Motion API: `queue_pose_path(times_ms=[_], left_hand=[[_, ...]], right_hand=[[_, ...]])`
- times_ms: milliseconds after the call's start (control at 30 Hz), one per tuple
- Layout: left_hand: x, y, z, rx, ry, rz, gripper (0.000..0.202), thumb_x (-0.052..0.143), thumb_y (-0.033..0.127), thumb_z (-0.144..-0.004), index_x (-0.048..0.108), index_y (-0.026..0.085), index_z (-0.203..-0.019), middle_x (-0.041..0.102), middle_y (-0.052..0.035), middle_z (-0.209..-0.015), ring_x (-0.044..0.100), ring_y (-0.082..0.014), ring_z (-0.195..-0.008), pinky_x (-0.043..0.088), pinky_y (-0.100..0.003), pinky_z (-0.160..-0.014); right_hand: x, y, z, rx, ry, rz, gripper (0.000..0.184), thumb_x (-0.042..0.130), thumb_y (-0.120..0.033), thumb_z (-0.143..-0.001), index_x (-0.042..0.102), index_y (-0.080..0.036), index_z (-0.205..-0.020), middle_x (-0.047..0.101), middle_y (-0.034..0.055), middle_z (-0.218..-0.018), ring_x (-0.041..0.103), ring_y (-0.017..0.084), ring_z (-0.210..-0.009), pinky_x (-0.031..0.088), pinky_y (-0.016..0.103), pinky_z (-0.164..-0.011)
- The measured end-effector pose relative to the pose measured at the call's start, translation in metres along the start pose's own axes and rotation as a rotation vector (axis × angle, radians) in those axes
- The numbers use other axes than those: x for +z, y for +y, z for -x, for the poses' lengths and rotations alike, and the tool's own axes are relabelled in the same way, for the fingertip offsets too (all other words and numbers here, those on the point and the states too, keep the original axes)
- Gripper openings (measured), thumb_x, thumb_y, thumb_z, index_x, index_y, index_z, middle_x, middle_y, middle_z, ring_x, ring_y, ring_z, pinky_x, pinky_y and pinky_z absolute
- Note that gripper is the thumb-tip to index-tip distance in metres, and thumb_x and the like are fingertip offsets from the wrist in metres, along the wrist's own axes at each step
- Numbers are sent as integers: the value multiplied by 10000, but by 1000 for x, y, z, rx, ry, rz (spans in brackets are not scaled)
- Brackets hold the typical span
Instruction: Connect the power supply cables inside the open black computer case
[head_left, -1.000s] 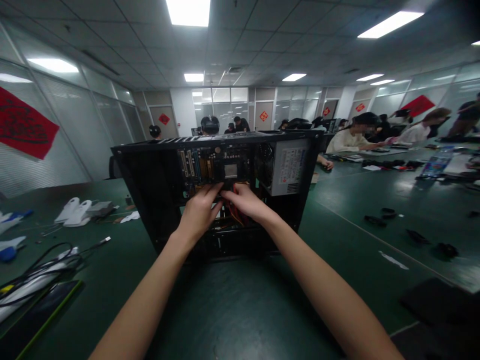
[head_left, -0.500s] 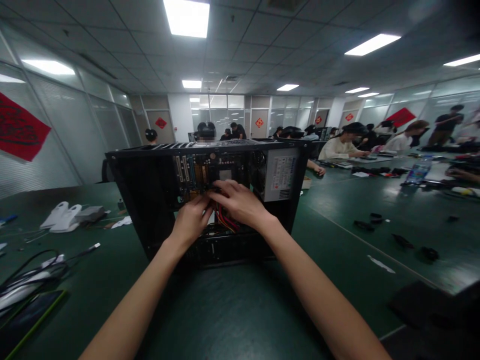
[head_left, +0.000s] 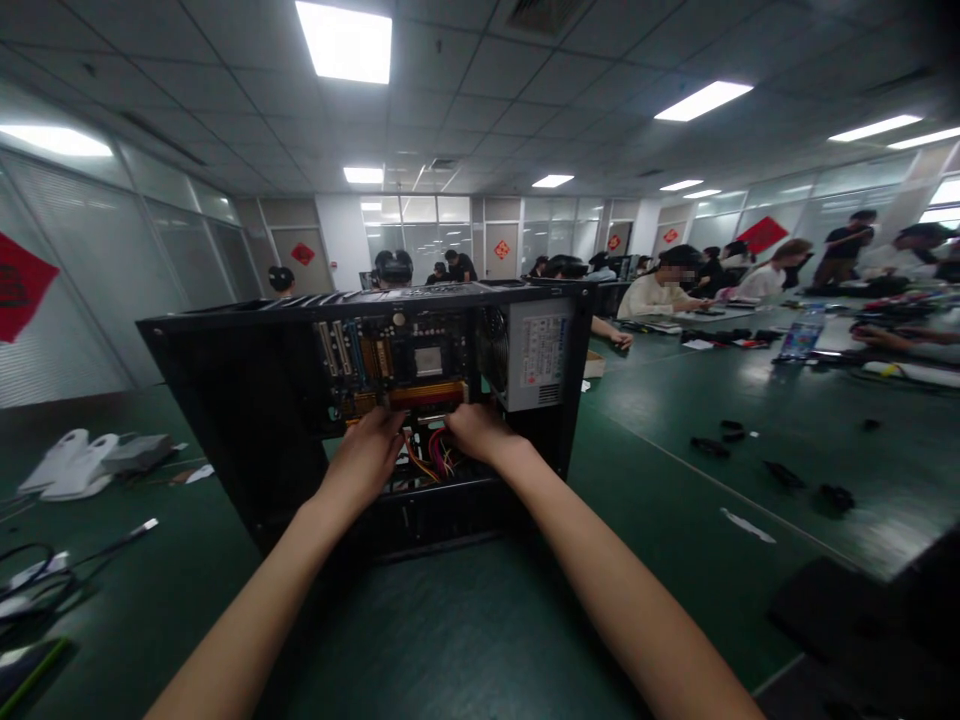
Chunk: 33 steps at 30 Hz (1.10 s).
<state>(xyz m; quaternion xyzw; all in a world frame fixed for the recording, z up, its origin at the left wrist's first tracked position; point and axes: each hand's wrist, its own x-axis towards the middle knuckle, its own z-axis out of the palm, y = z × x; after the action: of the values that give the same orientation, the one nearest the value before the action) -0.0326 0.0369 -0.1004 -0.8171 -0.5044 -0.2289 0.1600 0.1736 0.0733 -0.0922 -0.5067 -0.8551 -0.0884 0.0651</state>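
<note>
Left hand (head_left: 361,455) and right hand (head_left: 480,432) have parted along board (head_left: 448,332)'s lower edge, grips unclear, baring orange slot (head_left: 427,393), wires (head_left: 435,455) between, case (head_left: 199,410) standing on counter (head_left: 435,630) left of its seam (head_left: 697,469).

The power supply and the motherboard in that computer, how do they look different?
The power supply is a chunky, silvery-grey box; the motherboard is flat and mostly dark. The power supply has a round fan; the motherboard has long slots. In the picture, the power supply sits to the right of the motherboard. Both are inside the black computer case.
</note>
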Motion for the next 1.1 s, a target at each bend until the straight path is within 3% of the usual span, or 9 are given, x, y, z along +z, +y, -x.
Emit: queue_pose_path(times_ms=[167,300,400,633,1100], left_hand=[[-1,3,-24,163,17,34,364,469,228,-962,588,177,-1302,644,-137,-1189,614,-278,-1107,489,-398,-933],[4,1,-40,89,-13,95,256,583,252,-909,649,192,-1149,713,-91,-1077,671,-256,-1015,511,-353,-868],[11,-1,-41,44,-72,67,160,604,245,-894,684,197,-1023,743,-74,-998,696,-248,-957,518,-332,-816],[19,-3,-42,73,-130,77,159,615,217,-883,716,180,-1001,751,-77,-1021,699,-242,-979,510,-318,-845],[25,2,-43,58,-126,102,160,601,137,-860,735,153,-945,743,-98,-986,694,-241,-973,493,-298,-829]], right_hand=[[-4,1,5,12,52,-32,297,544,-281,-929,702,-123,-1125,708,193,-1089,688,295,-1024,512,322,-805],[-3,2,7,17,68,-51,295,551,-283,-920,697,-122,-1121,699,191,-1114,676,284,-1039,502,313,-823],[-3,0,6,26,83,-68,279,550,-271,-911,704,-131,-1097,709,177,-1093,684,272,-1010,503,306,-811],[-1,-4,3,57,82,-82,267,550,-266,-902,703,-156,-1092,717,148,-1087,691,255,-1001,510,296,-810],[3,-8,5,44,90,-37,272,546,-322,-918,696,-165,-1082,716,145,-1094,695,264,-1001,516,311,-795]])
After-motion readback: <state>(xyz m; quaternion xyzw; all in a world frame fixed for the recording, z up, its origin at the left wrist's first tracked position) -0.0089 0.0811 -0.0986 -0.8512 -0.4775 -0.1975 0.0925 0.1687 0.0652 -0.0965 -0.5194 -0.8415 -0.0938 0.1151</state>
